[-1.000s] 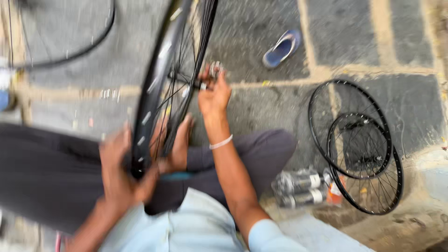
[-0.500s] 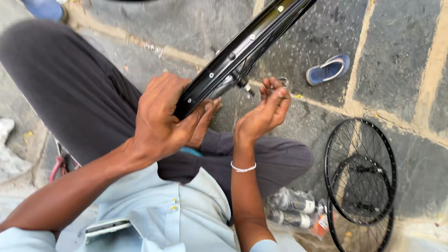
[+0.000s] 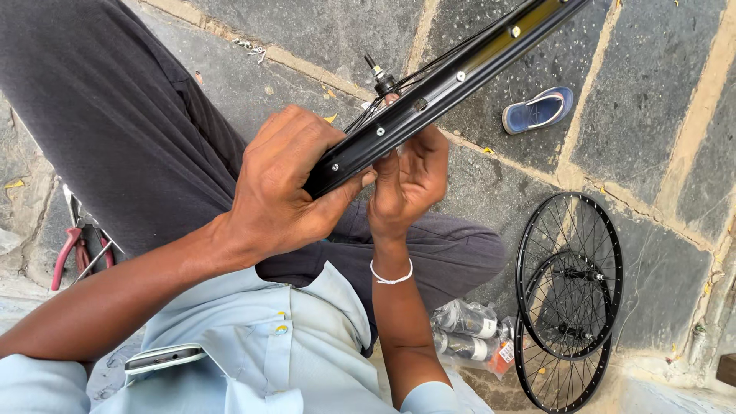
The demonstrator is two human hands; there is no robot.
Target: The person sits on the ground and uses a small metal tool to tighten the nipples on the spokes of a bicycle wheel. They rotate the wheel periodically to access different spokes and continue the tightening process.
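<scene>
Spare wheels (image 3: 569, 295), a sandal (image 3: 539, 109) and pliers (image 3: 77, 249) lie around. Rim (image 3: 445, 84) slants lower left to upper right — left hand (image 3: 287, 188) clamps it, right hand (image 3: 410, 180) pinches beneath

The person wore a pale blue shirt (image 3: 253, 360) with small yellow buttons, dark grey trousers (image 3: 115, 130), and a thin white band (image 3: 392, 276) round the right wrist. A silvery phone (image 3: 163, 358), it seemed, poked from the chest pocket.
</scene>
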